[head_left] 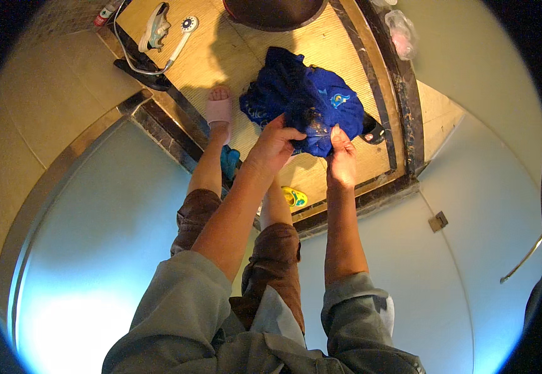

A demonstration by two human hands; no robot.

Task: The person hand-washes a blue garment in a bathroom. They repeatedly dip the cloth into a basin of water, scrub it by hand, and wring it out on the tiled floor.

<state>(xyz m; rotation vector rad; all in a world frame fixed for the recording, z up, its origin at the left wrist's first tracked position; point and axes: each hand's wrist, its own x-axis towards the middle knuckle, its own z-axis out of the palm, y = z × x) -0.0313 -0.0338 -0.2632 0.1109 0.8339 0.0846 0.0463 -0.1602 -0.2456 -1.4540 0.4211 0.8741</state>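
A bunched dark blue cloth garment (289,79) hangs in front of me above the tiled floor. It bears a light printed pattern, with a yellow and pale blue motif on its right part. My left hand (273,145) pinches its near edge between thumb and fingers. A short way to the right, my right hand (342,156) grips the same edge, thumb on top. Between the two hands the cloth shows a pale brownish patch. Folds hide the garment's full shape.
A dark round basin (275,14) stands at the far edge. A white shower head (187,28) with its hose and a sneaker (156,30) lie far left. A yellow clog (295,197) and black shoe (373,130) are nearby. Frosted glass panels (373,262) and a dark stone curb (406,112) surround the floor.
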